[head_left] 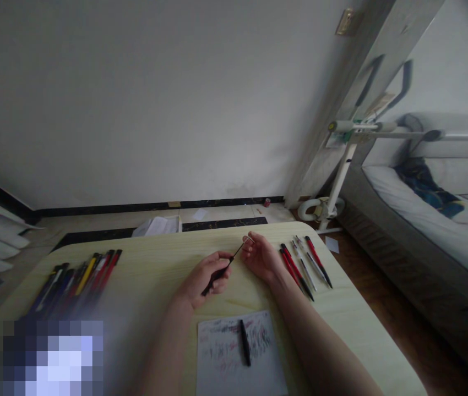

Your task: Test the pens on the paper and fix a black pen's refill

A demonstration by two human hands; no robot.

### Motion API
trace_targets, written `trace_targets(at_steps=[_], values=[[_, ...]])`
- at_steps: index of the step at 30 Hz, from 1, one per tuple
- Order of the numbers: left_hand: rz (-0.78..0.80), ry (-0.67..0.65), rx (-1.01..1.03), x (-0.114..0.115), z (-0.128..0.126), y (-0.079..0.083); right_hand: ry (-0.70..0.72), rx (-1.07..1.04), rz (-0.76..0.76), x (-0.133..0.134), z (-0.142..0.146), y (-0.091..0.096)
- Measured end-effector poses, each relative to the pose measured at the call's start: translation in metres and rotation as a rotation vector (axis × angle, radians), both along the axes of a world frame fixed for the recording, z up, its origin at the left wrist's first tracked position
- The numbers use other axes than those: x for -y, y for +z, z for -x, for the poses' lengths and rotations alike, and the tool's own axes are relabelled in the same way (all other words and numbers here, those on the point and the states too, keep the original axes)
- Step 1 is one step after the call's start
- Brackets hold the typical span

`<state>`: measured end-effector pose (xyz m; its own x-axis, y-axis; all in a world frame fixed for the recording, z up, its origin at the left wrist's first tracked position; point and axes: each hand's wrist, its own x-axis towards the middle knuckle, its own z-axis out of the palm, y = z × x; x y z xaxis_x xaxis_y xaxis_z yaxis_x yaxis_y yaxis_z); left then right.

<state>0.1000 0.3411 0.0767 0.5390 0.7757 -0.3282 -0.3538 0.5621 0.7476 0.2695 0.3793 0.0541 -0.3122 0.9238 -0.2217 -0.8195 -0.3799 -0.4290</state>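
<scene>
My left hand point(207, 278) is closed around a black pen barrel point(213, 281), which slants up to the right. From its upper end sticks a thin dark pen refill point(238, 251). My right hand point(262, 257) has its fingers curled and pinches the far, pale end of this refill. Below both hands lies a sheet of paper point(217, 379) covered in black and red scribbles. A black pen part point(244, 344) rests on it, a barrel or cap, I cannot tell which.
Right of my right forearm, several red pens point(317, 258) and clear pens point(306, 267) lie on the pale wooden table point(151, 258). A blurred row of coloured pens point(87, 275) lies at left. Beyond are a wall, white exercise equipment point(341, 176) and a sofa point(424, 203).
</scene>
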Motion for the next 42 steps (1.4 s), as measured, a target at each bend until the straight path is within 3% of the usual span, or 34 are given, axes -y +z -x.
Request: trace_targets(at_steps=[42], values=[[-0.008,0.004,-0.019,0.0001,-0.0001,-0.0005,0.015,0.042,-0.078,0.0035,0.0022,0.0029]])
